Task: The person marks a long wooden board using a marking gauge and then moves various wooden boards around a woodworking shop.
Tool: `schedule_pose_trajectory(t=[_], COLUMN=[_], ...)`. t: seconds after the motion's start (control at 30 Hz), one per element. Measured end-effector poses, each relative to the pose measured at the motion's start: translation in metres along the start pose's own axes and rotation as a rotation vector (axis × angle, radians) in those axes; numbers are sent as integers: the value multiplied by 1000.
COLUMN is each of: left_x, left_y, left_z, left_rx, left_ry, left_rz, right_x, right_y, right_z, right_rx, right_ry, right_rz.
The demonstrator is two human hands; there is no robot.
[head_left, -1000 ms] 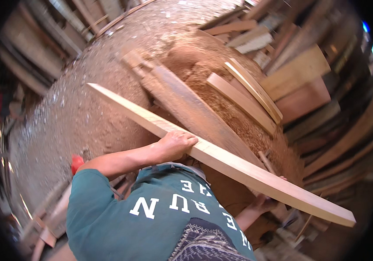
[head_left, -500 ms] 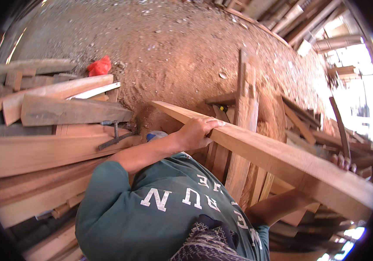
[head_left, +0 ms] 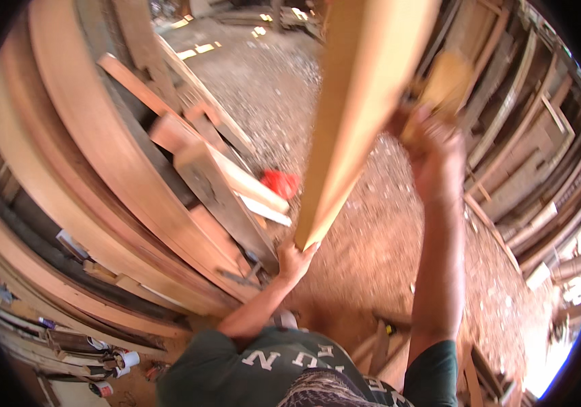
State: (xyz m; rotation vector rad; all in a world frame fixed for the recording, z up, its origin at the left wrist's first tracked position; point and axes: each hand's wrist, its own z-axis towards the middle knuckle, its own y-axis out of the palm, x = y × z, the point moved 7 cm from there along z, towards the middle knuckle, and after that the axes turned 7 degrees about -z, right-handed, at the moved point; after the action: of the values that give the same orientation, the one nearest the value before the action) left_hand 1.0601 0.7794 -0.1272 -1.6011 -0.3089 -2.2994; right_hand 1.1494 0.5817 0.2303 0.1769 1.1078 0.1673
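Observation:
My left hand [head_left: 294, 261] grips the lower end of a long pale board [head_left: 345, 136], which rises steeply through the middle of the view and out past the top edge. My right hand [head_left: 433, 156] is raised beside the board's right edge, its fingers curled but smeared by motion. A blurred yellowish wooden piece [head_left: 443, 81] lies just beyond those fingers; whether they hold it or touch the board I cannot tell.
Long stacked planks [head_left: 87, 122] fill the left, with a dark clamp [head_left: 236, 278] on them. A red plastic item [head_left: 278, 183] lies on the dirt floor [head_left: 365, 251]. More timber [head_left: 521, 163] leans along the right. Cans [head_left: 124, 359] sit at lower left.
The view has swung toward the stacked planks on the left. The board has gone from lying across my front to pointing steeply away, and my right arm has risen beside it.

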Motion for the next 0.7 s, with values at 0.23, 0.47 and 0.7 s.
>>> schedule_pose_trajectory(t=[0.23,0.47,0.7], left_x=[-78,-135,-178], left_y=[-131,-169,-185], left_z=[74,168,211], left_rx=[284,352,422], left_ry=[-174,-382,-412], left_rz=[-140,-55,40], right_x=[144,197,222], right_y=[-4,-139,-211], right_z=[-113,-218,-301], right_rx=[-298,-2,308], right_ry=[395,654,794], right_rz=[-83,-72,-37])
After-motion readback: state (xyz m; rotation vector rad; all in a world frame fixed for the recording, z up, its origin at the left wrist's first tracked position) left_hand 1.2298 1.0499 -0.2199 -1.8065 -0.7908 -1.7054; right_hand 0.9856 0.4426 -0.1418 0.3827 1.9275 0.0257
